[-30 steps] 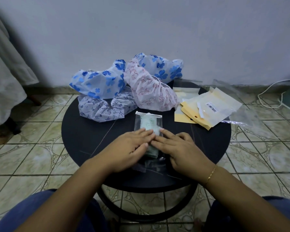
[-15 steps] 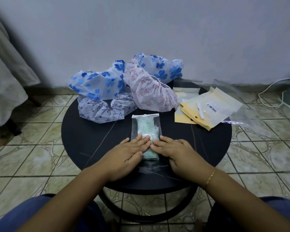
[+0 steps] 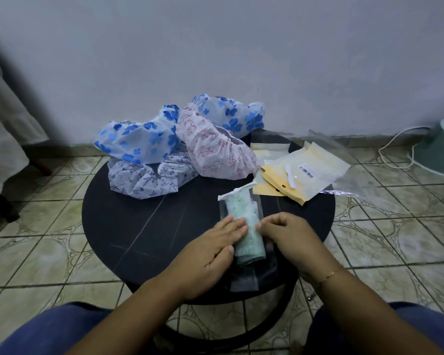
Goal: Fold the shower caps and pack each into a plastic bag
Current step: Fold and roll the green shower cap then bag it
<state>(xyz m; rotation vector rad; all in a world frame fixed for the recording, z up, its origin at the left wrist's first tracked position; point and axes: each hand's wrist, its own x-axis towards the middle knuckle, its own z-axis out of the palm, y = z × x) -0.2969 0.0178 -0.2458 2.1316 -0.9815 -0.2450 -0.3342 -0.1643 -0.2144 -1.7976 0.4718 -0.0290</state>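
A folded green-patterned shower cap [image 3: 244, 224] lies inside a narrow clear plastic bag [image 3: 241, 280] near the front of the round black table [image 3: 139, 226]. My left hand [image 3: 210, 249] lies flat on the bag's left side, fingers together. Curled at the bag's right edge, my right hand [image 3: 285, 237] pinches it. The bag's far end with a white flap [image 3: 237, 192] lifts off the table. Loose caps are heaped at the back: two blue-flowered caps [image 3: 139, 142] [image 3: 231, 114], a pink-printed cap [image 3: 215, 152] and a grey-printed cap [image 3: 149, 179].
A pile of empty clear bags with yellow backing cards [image 3: 297, 175] lies at the table's right rear, and one clear bag [image 3: 354, 185] overhangs the edge. On the tiled floor to the right are a white cable [image 3: 395, 149] and a green object [image 3: 441, 147]. Cloth [image 3: 3, 139] hangs at left.
Both hands slid back along the bagged cap toward me and apart. The bag's far end rose and swung right; my right fingers curled onto its edge.
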